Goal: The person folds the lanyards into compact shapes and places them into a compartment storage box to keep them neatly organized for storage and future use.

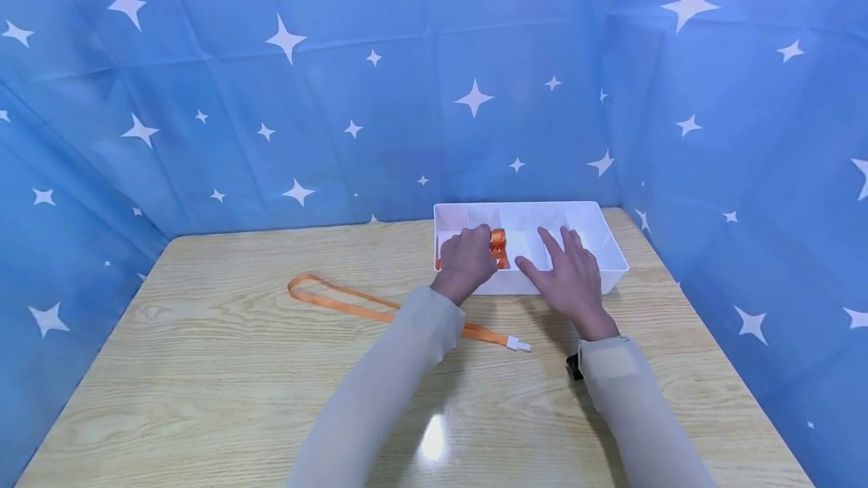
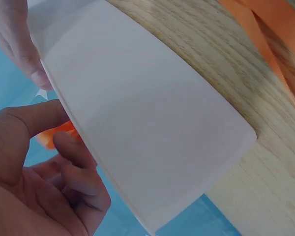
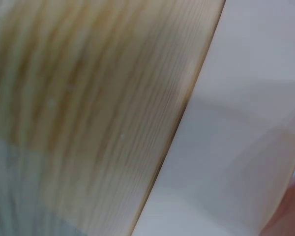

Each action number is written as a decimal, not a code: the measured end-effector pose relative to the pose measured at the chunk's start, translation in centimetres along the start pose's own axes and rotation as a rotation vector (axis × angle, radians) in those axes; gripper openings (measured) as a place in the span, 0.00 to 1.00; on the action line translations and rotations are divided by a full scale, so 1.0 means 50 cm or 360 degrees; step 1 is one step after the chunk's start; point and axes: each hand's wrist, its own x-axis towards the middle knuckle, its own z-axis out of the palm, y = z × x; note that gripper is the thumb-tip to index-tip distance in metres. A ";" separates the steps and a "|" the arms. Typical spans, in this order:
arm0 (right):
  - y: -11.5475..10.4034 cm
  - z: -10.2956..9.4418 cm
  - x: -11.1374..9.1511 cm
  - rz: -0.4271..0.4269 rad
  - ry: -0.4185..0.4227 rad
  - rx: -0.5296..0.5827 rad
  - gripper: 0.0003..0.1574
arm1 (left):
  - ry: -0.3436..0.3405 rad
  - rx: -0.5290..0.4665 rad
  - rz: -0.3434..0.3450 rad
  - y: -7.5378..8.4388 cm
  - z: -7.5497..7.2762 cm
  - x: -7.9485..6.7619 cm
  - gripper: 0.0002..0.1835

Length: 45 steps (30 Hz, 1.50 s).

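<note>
My left hand reaches over the near rim of a white divided box, at its left part. Its fingers are curled and pinch a bunched orange lanyard inside the box, partly hidden by the hand. In the left wrist view, orange strap shows between thumb and fingers just behind the box wall. With fingers spread, my right hand hovers over the box's right compartments and holds nothing. A second orange lanyard with a white clip lies on the table, partly under the left forearm.
The box stands near the back right of the wooden table, close to a blue curtain with white stars. Thin dividers part the box inside. A small black device sits at the right wrist.
</note>
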 end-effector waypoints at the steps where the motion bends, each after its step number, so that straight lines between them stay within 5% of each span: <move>1: 0.000 0.000 0.000 0.0003 -0.0001 0.0000 0.52 | 0.0005 0.0007 0.0011 0.001 0.000 -0.001 0.21; 13: -0.001 -0.001 -0.002 0.0006 0.0013 0.0004 0.52 | 0.0124 0.0061 0.0045 -0.002 0.014 0.008 0.19; 23: -0.004 0.000 -0.001 -0.0030 0.0042 -0.0003 0.51 | 0.0140 -0.0218 0.0029 -0.016 0.005 0.010 0.21; 33: -0.004 -0.004 -0.003 0.0013 -0.0024 0.0004 0.52 | 0.0151 -0.0313 0.0143 -0.069 -0.014 -0.008 0.24; 45: 0.000 -0.006 -0.003 -0.0064 0.0034 0.0069 0.52 | 0.0341 -0.0278 0.0148 -0.153 -0.041 -0.050 0.29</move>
